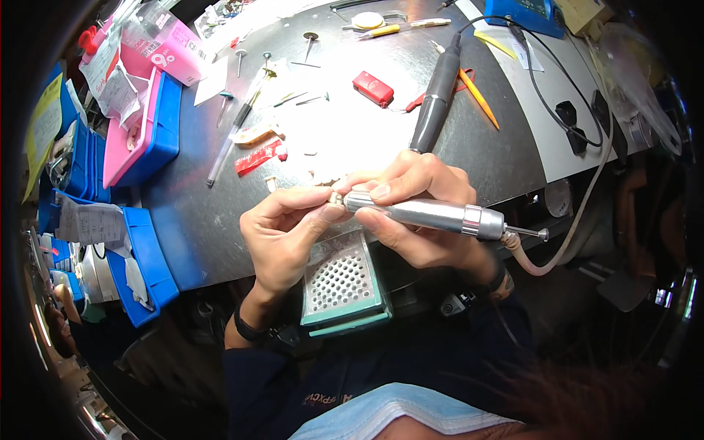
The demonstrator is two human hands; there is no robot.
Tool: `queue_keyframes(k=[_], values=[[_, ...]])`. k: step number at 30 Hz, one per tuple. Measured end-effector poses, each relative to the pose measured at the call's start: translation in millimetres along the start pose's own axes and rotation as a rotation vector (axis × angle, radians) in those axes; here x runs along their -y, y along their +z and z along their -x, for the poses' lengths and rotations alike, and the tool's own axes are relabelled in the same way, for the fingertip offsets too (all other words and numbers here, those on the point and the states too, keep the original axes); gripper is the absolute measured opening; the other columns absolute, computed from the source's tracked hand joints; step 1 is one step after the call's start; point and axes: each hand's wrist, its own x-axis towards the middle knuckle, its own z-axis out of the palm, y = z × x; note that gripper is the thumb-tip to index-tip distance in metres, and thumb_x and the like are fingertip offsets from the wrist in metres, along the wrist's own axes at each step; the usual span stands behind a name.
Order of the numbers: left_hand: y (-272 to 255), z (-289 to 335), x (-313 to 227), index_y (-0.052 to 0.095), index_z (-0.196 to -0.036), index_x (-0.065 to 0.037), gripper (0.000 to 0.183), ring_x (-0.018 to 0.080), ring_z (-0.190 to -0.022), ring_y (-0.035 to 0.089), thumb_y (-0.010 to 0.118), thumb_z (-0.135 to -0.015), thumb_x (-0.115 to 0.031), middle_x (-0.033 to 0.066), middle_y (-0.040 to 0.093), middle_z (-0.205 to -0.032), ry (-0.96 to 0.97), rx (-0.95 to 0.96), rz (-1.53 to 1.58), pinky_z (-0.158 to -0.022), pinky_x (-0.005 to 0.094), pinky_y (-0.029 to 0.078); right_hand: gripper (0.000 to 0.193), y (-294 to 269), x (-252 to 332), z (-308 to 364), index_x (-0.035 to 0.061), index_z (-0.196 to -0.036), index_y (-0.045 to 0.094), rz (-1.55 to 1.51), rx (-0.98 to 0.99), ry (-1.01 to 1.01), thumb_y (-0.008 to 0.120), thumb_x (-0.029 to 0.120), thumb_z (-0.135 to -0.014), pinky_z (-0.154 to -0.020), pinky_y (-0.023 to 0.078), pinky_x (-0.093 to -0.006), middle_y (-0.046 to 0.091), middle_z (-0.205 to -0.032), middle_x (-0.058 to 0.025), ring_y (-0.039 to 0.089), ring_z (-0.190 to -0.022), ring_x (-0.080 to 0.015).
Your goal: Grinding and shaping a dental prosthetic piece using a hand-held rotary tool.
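Note:
My right hand (429, 194) is wrapped round a silver rotary handpiece (433, 215), which lies nearly level with its tip toward the left. A hose leaves its rear end. My left hand (286, 227) pinches a small cream-coloured piece, seemingly a dental crown (336, 198), between thumb and fingertips. The handpiece's tip is right beside this piece; whether the two touch cannot be made out. Below the hands sits a perforated metal grate (341, 282) in a pale green frame.
A black handpiece (440, 92) with a cord, an orange pencil-like stick (479, 100) and a red fob (373, 89) lie beyond my hands. Several small mounted burs and a red packet (257, 158) are at centre left. Blue and pink bins (158, 132) line the left edge.

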Motion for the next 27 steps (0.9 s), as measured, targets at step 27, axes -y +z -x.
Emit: queue_keyframes(k=[27], values=[[3, -3, -8, 0.063, -0.112, 0.013, 0.021, 0.0290, -0.092, 0.071, 0.062, -0.092, 0.004, 0.0250, 0.068, -0.102, -0.108, 0.046, 0.064, -0.084, 0.0367, 0.060, 0.018, -4, -4, 3, 0.0001, -0.096, 0.056, -0.178, -0.050, 0.145, 0.071, 0.001, -0.085, -0.068, 0.052, -0.0245, 0.069, -0.088, -0.0114, 0.067, -0.080, -0.0108]])
